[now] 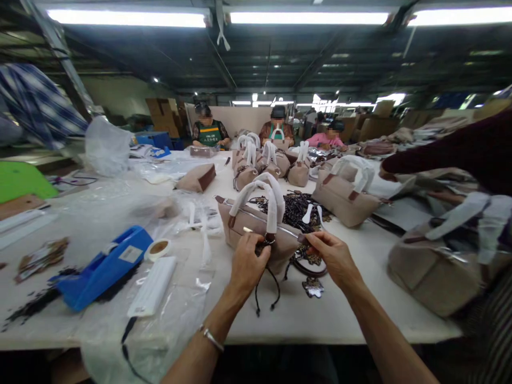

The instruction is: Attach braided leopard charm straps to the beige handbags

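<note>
A taupe handbag (pixel 236 226) stands upright on the white table in front of me, its two handles (pixel 276 205) wrapped in white paper. My left hand (pixel 250 261) grips a ring fitting at the base of the near handle, thumb and fingers pinched together. From that spot a dark cord (pixel 276 285) with knotted ends hangs down the bag's front. My right hand (pixel 330 253) pinches the brown tab (pixel 302 238) at the right end of the bag's top zip. Beside the bag lie a brown strap (pixel 310 270) and a patterned charm (pixel 313 288).
A heap of dark cords (pixel 298 205) lies behind the bag. More taupe handbags (pixel 346 200) stand at the back and right. On the left are a blue tape dispenser (pixel 106 266), a white power strip (pixel 154 288) and plastic bags (pixel 100 205). Co-workers (pixel 210 130) sit opposite; a dark sleeve (pixel 452 149) reaches in from the right.
</note>
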Available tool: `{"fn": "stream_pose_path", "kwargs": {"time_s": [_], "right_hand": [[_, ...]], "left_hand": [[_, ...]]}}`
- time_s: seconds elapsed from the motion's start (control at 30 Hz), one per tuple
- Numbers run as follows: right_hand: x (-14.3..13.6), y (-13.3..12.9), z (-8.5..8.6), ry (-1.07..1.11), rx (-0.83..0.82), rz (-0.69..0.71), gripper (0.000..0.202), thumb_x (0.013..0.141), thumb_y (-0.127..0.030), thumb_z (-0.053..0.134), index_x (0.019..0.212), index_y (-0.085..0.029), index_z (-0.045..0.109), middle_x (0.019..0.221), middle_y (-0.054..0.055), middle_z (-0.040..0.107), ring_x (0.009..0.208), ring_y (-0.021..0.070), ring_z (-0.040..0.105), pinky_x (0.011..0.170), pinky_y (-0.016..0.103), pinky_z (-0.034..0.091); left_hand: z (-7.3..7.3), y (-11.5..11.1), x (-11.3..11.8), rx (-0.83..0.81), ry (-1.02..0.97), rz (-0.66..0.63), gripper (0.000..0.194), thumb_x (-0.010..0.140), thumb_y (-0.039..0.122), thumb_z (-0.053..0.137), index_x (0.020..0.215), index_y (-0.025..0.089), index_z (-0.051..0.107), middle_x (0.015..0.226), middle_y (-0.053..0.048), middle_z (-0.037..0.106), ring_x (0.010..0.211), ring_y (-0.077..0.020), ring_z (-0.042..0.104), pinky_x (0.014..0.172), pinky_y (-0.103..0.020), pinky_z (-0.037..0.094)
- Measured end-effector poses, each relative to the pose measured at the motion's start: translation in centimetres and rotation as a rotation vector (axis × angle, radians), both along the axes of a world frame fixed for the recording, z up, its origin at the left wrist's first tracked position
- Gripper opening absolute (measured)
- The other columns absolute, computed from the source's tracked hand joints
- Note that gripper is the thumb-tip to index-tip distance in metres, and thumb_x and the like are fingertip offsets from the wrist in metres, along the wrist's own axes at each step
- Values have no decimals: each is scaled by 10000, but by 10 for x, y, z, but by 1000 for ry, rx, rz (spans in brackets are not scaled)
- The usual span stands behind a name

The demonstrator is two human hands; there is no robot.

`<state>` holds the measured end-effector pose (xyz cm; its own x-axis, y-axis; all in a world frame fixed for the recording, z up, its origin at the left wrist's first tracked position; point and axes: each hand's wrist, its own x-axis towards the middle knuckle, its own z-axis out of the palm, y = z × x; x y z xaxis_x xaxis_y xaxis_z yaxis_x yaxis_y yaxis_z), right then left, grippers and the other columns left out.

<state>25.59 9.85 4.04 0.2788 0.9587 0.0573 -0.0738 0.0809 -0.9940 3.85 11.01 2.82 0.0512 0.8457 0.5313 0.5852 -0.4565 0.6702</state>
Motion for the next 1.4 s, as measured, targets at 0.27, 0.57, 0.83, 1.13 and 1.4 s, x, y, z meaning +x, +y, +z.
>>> {"fn": "stream_pose_path", "kwargs": {"time_s": [0.27, 0.57, 0.83, 1.13, 1.4], "right_hand": [[-27, -54, 16, -25, 57, -85, 320, 702, -460, 789, 837, -179, 716, 731, 24, 664, 582, 133, 565, 541, 254, 477], [-92, -57, 8, -891, 510, -163, 159, 881, -260, 636, 744, -188, 673, 700, 11, 622, 685, 159, 536, 696, 316, 388], [-96, -41, -2, -1096, 540, -186, 150, 870, -201, 642, 721, -188, 640, 689, 8, 598, 722, 184, 533, 730, 343, 332], [-93, -39, -2, -999, 523, -217, 161, 870, -213, 637, 710, -197, 649, 679, -6, 620, 667, 158, 533, 694, 313, 352], [-93, -33, -1, -1084, 524, -217, 170, 880, -222, 623, 715, -195, 652, 690, 3, 632, 715, 178, 561, 719, 324, 350]], "left_hand": [[0, -6, -13, -82, 162, 44, 130, 859, 161, 494, 902, 193, 613, 886, -53, 666, 865, -216, 601, 785, -334, 438], [-9, -12, -21, -405, -303, -144, 152, 817, 265, 561, 910, 179, 646, 717, 1, 644, 622, -137, 556, 621, -252, 421], [-9, -6, -27, -576, -473, -344, 145, 753, 245, 605, 871, 169, 639, 651, 40, 556, 557, -96, 462, 533, -209, 375], [-16, 0, -23, -597, -624, -412, 117, 770, 249, 617, 861, 175, 627, 736, 5, 634, 701, -132, 571, 710, -251, 457], [-16, 0, -21, -602, -706, -446, 116, 765, 247, 640, 846, 167, 622, 715, 12, 624, 664, -114, 559, 664, -224, 442]]}}
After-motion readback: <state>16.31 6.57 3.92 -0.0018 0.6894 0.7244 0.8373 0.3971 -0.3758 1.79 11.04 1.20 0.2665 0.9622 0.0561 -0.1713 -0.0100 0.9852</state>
